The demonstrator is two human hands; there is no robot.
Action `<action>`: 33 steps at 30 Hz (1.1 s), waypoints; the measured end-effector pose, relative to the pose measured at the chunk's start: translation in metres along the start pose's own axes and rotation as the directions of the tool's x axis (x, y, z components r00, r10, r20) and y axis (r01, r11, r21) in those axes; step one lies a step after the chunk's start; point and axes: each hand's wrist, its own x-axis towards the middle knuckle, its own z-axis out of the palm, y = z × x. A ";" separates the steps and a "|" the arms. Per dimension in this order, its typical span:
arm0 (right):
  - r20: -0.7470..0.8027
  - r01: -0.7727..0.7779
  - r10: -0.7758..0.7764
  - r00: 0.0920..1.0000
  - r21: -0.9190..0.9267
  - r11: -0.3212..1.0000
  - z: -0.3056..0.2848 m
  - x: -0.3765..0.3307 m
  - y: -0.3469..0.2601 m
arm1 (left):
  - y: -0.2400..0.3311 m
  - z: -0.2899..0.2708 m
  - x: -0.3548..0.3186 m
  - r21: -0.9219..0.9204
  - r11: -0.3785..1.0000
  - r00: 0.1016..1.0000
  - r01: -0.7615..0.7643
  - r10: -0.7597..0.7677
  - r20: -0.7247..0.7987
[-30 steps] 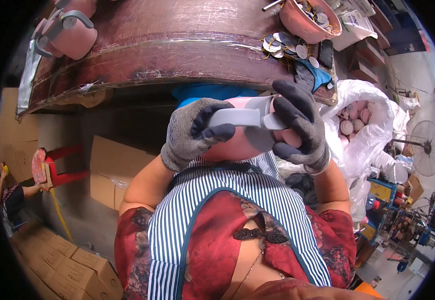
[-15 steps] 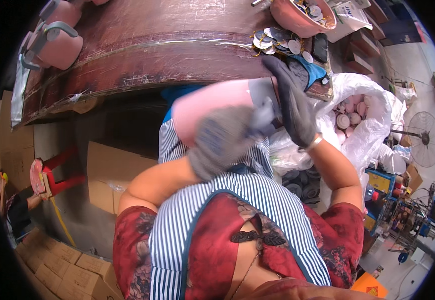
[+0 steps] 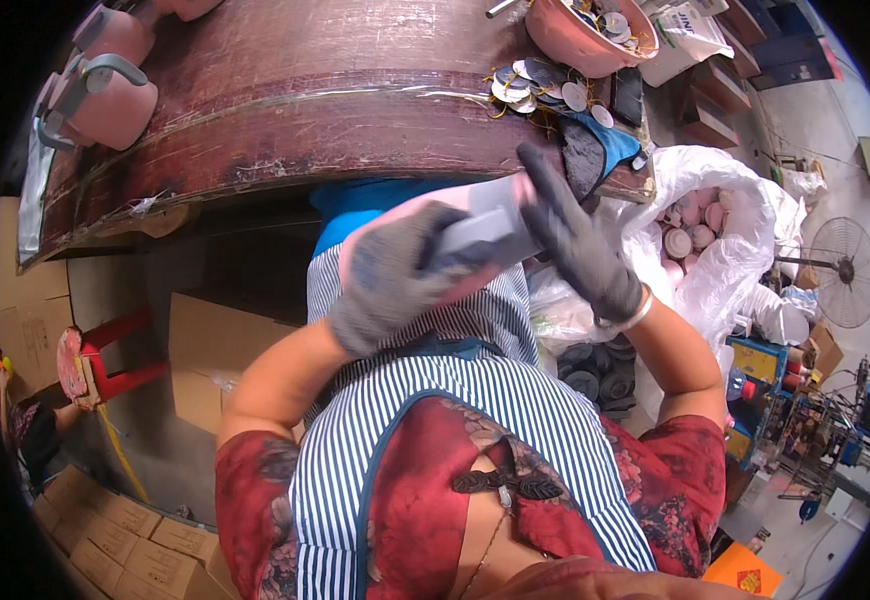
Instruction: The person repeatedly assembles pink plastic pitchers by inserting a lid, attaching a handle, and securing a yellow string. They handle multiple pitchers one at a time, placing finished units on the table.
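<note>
A pink jug (image 3: 467,286) with a grey handle (image 3: 480,240) lies tilted across my lap, its top end toward the right. My gloved left hand (image 3: 385,275) is wrapped round its body beside the handle. Against the top end rests my gloved right hand (image 3: 585,245), its fingers stretched out and slightly blurred. This hand covers the jug's mouth, so I cannot tell whether a lid is on it.
The dark red table (image 3: 305,130) carries pink jugs (image 3: 115,110), round tags (image 3: 545,85), a pink basin (image 3: 585,45) and a blue-grey cloth (image 3: 595,150). Pink lids (image 3: 695,235) fill a white bag (image 3: 645,245) at right. Leftward stand a red stool (image 3: 115,360) and cardboard (image 3: 205,350).
My left hand has shifted left along the jug, and the handle now shows more clearly. The jug's top end has moved slightly left and up. My right hand stays at that end.
</note>
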 end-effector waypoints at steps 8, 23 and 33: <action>0.034 0.368 -0.373 0.927 0.116 0.923 0.003 0.006 0.014 | 0.002 -0.018 0.001 -0.183 0.972 0.970 0.146 -0.105 0.218; -0.524 -0.429 0.100 0.846 -0.555 0.713 -0.034 0.082 0.222 | -0.015 -0.031 0.008 -0.752 0.561 0.862 0.345 -0.506 0.018; -0.710 -0.153 -0.104 0.697 -0.289 0.945 -0.050 0.065 0.174 | -0.041 -0.074 0.008 -0.592 0.662 0.883 0.460 -0.415 0.221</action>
